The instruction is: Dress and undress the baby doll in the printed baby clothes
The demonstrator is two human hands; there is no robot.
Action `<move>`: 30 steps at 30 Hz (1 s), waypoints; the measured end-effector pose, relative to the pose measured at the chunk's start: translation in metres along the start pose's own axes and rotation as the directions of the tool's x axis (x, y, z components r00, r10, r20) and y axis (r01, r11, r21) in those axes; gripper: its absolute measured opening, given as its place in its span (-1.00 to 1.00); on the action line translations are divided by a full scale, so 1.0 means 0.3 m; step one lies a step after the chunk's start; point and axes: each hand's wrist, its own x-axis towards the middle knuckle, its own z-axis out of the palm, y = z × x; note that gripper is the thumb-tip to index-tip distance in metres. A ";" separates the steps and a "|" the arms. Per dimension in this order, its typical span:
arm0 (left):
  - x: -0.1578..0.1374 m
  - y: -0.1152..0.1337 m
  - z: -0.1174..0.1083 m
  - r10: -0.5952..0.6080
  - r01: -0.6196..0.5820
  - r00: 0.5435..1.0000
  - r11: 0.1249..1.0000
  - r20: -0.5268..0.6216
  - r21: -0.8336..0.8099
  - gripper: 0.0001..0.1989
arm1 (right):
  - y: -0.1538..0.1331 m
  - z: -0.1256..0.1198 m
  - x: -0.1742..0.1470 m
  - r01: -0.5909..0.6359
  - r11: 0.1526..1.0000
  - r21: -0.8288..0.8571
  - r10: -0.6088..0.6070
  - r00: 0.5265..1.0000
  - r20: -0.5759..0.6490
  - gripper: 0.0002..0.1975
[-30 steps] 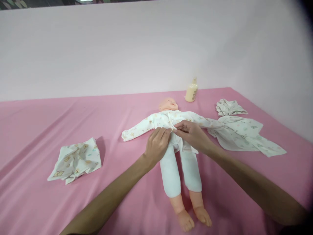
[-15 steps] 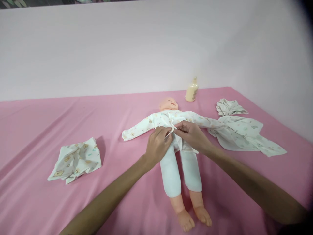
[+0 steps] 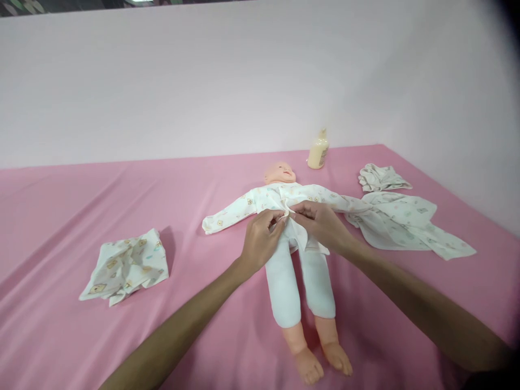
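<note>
A baby doll (image 3: pixel 280 173) lies on its back with its bare feet toward me. It wears a white printed baby shirt (image 3: pixel 238 207) with long sleeves, and its upper legs are white. Over the doll's belly, my left hand (image 3: pixel 262 235) pinches the shirt's front edge between thumb and fingers. Close beside it, my right hand (image 3: pixel 319 222) is closed on the facing edge of the same shirt. The fingertips nearly meet, and they hide whatever fastening may be there. A loose flap of the shirt hangs below them.
Pink cloth (image 3: pixel 174 189) covers the surface. At left lies a folded printed cloth (image 3: pixel 130 265). A pump bottle (image 3: pixel 318 151) stands behind the doll's head. At right are a crumpled cloth (image 3: pixel 382 177) and a spread printed cloth (image 3: pixel 406 222). A white wall (image 3: pixel 203 81) rises behind.
My left fingers have shifted slightly at the shirt's edge, and the flap below hangs a little more spread. Both hands stay at the doll's belly.
</note>
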 end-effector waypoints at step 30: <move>-0.006 -0.013 0.045 0.133 -0.115 0.980 0.985 -0.145 0.129 -0.81 | -0.054 0.024 -0.047 0.071 0.985 -0.158 -0.080 0.995 -0.055 -0.80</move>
